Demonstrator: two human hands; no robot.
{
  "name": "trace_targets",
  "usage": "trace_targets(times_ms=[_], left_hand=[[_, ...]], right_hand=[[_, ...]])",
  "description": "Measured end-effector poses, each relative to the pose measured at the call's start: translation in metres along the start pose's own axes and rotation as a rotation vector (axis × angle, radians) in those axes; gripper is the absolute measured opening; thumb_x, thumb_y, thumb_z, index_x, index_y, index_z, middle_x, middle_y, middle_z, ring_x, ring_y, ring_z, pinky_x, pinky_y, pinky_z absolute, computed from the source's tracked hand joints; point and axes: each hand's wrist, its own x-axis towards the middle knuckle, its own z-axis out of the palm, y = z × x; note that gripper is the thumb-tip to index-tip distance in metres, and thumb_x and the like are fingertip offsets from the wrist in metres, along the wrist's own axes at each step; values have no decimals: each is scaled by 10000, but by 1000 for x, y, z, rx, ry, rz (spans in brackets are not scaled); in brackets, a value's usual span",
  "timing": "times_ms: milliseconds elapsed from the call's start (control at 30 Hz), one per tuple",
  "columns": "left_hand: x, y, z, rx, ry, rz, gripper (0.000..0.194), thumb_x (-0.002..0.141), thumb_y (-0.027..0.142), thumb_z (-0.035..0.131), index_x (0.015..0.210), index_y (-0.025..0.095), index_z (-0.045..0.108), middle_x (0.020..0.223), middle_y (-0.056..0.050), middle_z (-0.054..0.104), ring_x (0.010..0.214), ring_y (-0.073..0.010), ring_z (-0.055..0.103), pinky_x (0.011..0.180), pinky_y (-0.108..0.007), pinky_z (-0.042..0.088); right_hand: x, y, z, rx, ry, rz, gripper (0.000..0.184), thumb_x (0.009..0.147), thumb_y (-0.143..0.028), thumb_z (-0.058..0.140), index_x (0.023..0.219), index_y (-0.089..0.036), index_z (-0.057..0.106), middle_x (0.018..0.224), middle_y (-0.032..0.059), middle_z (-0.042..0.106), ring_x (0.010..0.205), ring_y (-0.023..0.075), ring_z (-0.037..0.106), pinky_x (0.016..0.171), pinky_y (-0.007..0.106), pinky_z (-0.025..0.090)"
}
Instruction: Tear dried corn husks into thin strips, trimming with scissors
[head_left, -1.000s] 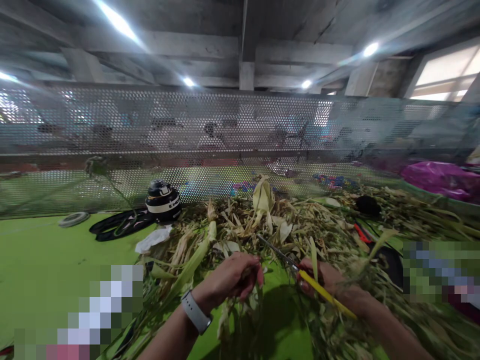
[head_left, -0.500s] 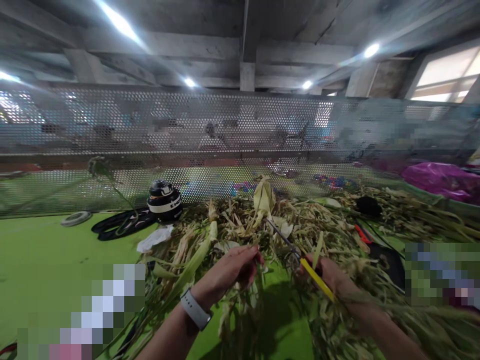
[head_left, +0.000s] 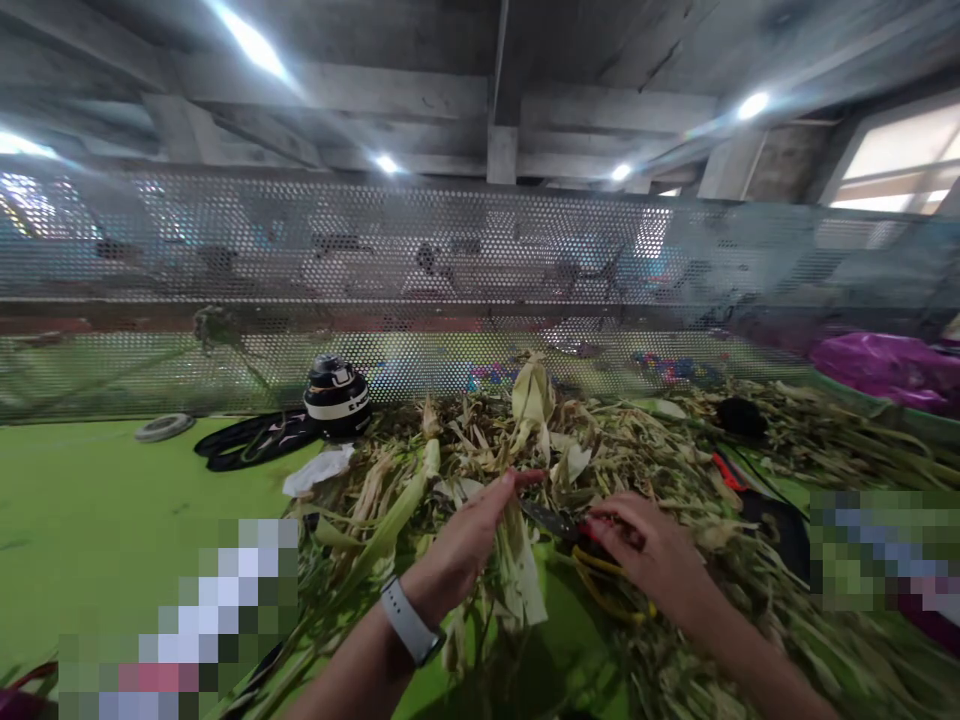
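Note:
My left hand (head_left: 469, 535), with a pale watch strap on the wrist, is closed on a strip of dried corn husk (head_left: 523, 575) that hangs below the fingers. My right hand (head_left: 637, 540) grips scissors (head_left: 551, 520) with dark blades pointing left towards the husk. Their yellow handle loops (head_left: 600, 580) show under the palm, and something red shows at the fingertips. Beyond both hands a pale folded husk bundle (head_left: 532, 395) stands upright among loose husks (head_left: 465, 440). A longer green-yellow husk piece (head_left: 405, 505) lies to the left of my left hand.
Dried husks cover much of the green surface (head_left: 135, 500). At the left are a black bottle (head_left: 337, 400), a black strap-like item (head_left: 247, 440), a tape roll (head_left: 163, 428) and white paper (head_left: 319, 468). A perforated screen (head_left: 480, 260) runs behind; purple plastic (head_left: 885, 370) sits at the right.
The scissors have swung lower, from pointing up at the husk bundle to lying beside my left hand. My left fingers have straightened, and a wide pale husk strip now hangs below them.

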Motion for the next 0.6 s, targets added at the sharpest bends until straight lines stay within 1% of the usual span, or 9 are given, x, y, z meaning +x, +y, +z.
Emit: trace_targets(times_ms=[67,100,133,200,300,367,433,500,600], left_hand=[[-5,-1,5,15,-38,13,435,853,469,414,1142,196,590,1295,-54,517,1237,-212,386,1039,-338,255],[-7,-1,8,9,-64,14,450,847,478,418,1153,194,583,1265,-67,541,1208,-227,419,1014,-358,293],[-8,-1,10,7,-87,11,458,842,485,420,1157,193,580,1221,-75,572,1167,-237,458,979,-368,335],[-9,0,12,31,-85,41,445,832,483,438,1127,190,598,1110,-76,630,1082,-238,513,911,-354,389],[-3,1,8,183,68,162,376,792,470,504,934,165,670,869,-54,667,925,-218,553,797,-291,418],[3,3,1,311,202,223,342,762,467,539,775,151,670,673,-23,612,754,-187,546,657,-251,407],[7,5,-7,417,316,274,340,755,461,547,652,147,628,534,20,488,587,-133,467,539,-224,341],[9,8,-13,473,381,325,347,762,447,548,596,145,594,497,45,396,515,-97,377,492,-217,280],[10,12,-17,378,365,348,330,758,426,569,598,139,601,512,47,401,519,-83,356,491,-208,271]], right_hand=[[2,-19,7,235,-202,35,280,856,-415,434,872,-185,593,815,34,617,734,159,554,624,244,428],[3,-28,11,324,-275,26,281,845,-421,453,843,-172,584,776,18,602,694,145,537,593,230,418],[5,-37,16,390,-304,12,258,825,-407,490,810,-162,571,751,6,581,677,134,520,585,219,414],[9,-49,24,471,-281,8,203,803,-352,519,738,-160,528,667,-23,518,601,108,474,541,202,393],[11,-58,31,493,-242,20,183,816,-328,493,720,-172,494,591,-50,441,524,87,412,488,190,347],[11,-59,32,479,-242,13,199,828,-341,480,718,-175,486,572,-57,418,513,83,393,479,189,323],[11,-60,32,485,-256,9,208,829,-345,481,710,-174,478,564,-60,402,510,81,378,476,189,306],[11,-60,31,505,-275,17,207,822,-345,495,712,-170,477,564,-62,387,516,79,364,476,189,291],[14,-61,29,558,-314,51,224,808,-369,516,720,-167,478,562,-65,377,515,76,350,470,186,276]])
